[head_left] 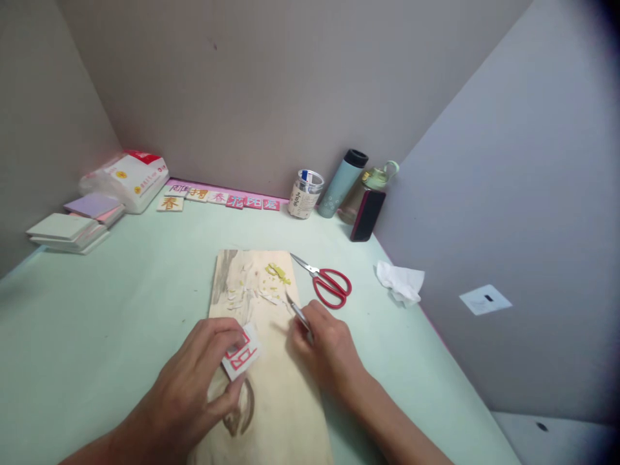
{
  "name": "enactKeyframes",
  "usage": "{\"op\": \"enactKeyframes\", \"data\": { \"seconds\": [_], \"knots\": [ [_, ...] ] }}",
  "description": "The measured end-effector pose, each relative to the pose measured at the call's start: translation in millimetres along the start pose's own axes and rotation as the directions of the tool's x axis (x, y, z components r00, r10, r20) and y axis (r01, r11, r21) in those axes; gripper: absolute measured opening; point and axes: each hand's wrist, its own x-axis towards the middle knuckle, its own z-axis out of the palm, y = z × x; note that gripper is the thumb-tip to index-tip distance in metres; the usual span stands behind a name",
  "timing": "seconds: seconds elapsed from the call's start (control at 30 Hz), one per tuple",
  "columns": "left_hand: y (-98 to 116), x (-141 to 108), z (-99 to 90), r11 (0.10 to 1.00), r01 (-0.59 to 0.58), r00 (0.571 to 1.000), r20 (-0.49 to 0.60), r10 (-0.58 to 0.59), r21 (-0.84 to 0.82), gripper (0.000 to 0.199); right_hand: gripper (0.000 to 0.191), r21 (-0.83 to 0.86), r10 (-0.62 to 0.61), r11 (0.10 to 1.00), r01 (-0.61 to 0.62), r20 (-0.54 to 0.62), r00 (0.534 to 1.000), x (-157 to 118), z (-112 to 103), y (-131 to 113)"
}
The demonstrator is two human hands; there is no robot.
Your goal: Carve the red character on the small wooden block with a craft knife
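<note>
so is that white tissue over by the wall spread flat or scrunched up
Scrunched up: the white tissue lies in a crumpled heap, with creases across it and uneven, bunched edges.

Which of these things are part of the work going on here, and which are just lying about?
In use or related:
- white tile with red marks, in the left hand
- craft knife, in the right hand
- wooden board
- probably the lettered tiles

Apparently just lying about:
- crumpled tissue
- phone
- blue bottle
- red-handled scissors, perhaps a spare tool
</note>
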Motion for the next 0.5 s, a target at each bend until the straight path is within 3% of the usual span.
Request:
{"op": "enactKeyframes", "data": {
  "seconds": [0.13,0.27,0.5],
  "knots": [
    [-9.8,0.8,-4.1,0.998,0.058,0.997,0.053,-0.057,-0.012,0.026,0.013,0.277,0.080,0.952,-0.127,0.176,0.981,4.3,-13.3,0.1],
    [-10.2,3.7,-8.6,0.996,0.082,0.994,0.074,-0.083,0.016,0.024,0.015,0.313,0.083,0.936,-0.163,0.254,0.964,1.7,-27.1,-4.1],
    [-14.0,7.5,-12.5,0.986,0.114,0.989,0.074,-0.124,0.124,0.031,0.037,0.137,-0.182,0.978,0.155,0.211,0.960,-5.6,-35.5,5.2]
  ]
}}
